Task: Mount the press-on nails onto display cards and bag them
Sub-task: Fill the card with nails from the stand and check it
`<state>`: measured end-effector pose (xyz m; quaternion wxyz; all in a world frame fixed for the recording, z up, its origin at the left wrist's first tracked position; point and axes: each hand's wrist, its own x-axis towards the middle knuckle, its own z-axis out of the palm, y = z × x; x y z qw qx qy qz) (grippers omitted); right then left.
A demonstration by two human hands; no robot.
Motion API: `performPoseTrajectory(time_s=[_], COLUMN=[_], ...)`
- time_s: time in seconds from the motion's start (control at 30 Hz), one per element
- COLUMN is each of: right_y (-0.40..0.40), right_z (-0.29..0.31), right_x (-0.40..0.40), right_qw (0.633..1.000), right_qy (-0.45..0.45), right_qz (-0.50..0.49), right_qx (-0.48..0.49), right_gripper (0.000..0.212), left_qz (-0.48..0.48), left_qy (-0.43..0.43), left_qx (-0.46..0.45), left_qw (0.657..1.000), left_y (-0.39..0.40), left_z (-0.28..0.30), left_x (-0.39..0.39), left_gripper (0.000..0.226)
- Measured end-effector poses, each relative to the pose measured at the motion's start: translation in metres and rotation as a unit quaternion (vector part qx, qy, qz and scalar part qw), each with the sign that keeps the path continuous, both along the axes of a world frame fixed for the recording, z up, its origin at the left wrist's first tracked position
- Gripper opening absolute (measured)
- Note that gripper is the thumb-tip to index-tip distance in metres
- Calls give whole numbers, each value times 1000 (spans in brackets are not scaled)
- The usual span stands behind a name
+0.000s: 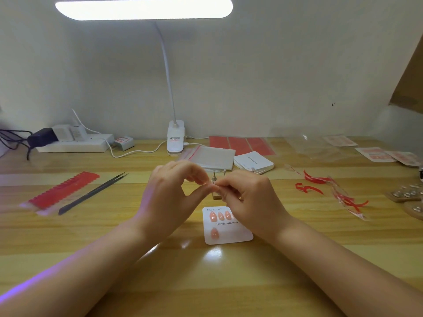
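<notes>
Both the left hand [170,193] and right hand [246,197] pinch something tiny, unidentifiable, above the display card [229,234], whose pink nails [220,215] point away, on a wooden desk [114,236] under a lamp [144,8].

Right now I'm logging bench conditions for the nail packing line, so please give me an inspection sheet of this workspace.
Surface: light wooden table, glossy.
Job's things: white "Handmade Nail" display card with four pink nails showing; white blank card stack; clear zip bags.
Clutter: peeled red tape strips; black tweezers; red tab sheet.
Hands: left hand and right hand pinch something small together; it is too small to tell.
Cables: white lamp cord; black cables.
Surroundings: white clip lamp, white wall.
</notes>
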<state>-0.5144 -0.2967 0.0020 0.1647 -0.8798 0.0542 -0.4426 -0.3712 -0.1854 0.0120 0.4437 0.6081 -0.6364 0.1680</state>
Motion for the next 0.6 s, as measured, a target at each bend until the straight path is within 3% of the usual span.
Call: performPoseTrajectory(time_s=[0.37, 0.6], right_y=[6, -15], right_z=[1, 1], right_x=[3, -6], right_qw=[993, 972], right_qy=[0, -1], right_qz=[-30, -83], right_qx=[112, 220], right_gripper=[8, 12], left_qz=[-28, -69], left_qy=[-4, 193], left_qx=[-73, -72], left_qw=[997, 976], left_y=[-3, 0], left_z=[-4, 3], left_x=[-4, -4], left_gripper=[19, 12])
